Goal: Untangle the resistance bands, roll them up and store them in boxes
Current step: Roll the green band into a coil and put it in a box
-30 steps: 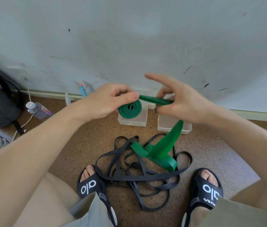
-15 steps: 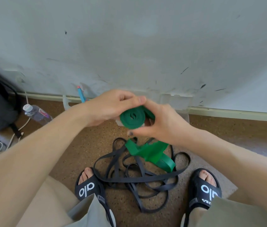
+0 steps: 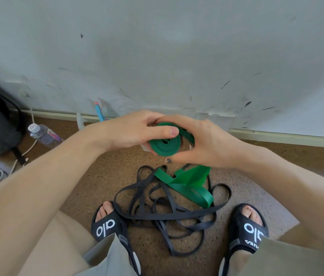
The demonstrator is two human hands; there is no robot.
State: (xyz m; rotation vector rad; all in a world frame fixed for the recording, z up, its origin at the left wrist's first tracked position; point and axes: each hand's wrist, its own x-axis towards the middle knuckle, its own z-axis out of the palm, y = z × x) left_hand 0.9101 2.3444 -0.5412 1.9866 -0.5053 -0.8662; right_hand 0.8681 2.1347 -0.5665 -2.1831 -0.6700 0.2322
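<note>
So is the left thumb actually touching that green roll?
Touching. The head view shows the left hand with its thumb pressed flat across the green roll.

The green resistance band [image 3: 165, 145] is partly wound into a tight flat coil held up off the floor, its loose tail hanging down onto the tangled black resistance bands [image 3: 169, 214] heaped on the speckled floor below

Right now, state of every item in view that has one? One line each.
green band: partly rolled, coil held in the air, loose tail hanging to the floor
black bands: tangled heap on the floor, unrolled
left hand: grip shut on the coil
right hand: grip shut on the coil
water bottle: lying on its side, cap on
</note>
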